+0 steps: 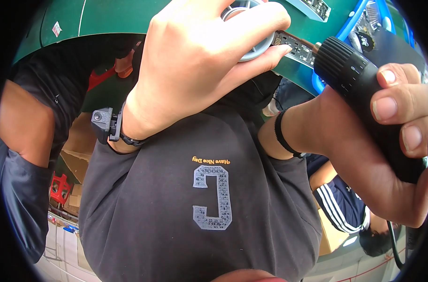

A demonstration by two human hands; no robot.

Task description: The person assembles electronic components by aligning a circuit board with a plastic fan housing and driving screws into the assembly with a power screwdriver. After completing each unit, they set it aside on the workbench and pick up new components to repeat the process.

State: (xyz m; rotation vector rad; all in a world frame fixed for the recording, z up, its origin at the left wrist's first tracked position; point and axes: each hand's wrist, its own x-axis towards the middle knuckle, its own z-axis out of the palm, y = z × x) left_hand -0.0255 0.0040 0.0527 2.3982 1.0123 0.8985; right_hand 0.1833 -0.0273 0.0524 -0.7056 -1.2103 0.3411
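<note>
My left hand (pixel 190 66) is closed round a round, light grey plastic part (pixel 258 50) with an open ring shape, much of it hidden behind the fingers. From under the thumb and forefinger a narrow black circuit board (pixel 298 49) sticks out to the right; whether it is fixed to the ring I cannot tell. My right hand (pixel 395 108) grips a black electric screwdriver (pixel 348 68) with a ribbed, marked collar. Its nose points left at the board's right end, and whether it touches the board is unclear.
A green table (pixel 115 18) lies beneath. At the far right stands a blue tray (pixel 352 21) of small parts; left of it is a light blue holder (pixel 312 9) with a board. People sit on both sides, and a red stool (pixel 60 188) stands at lower left.
</note>
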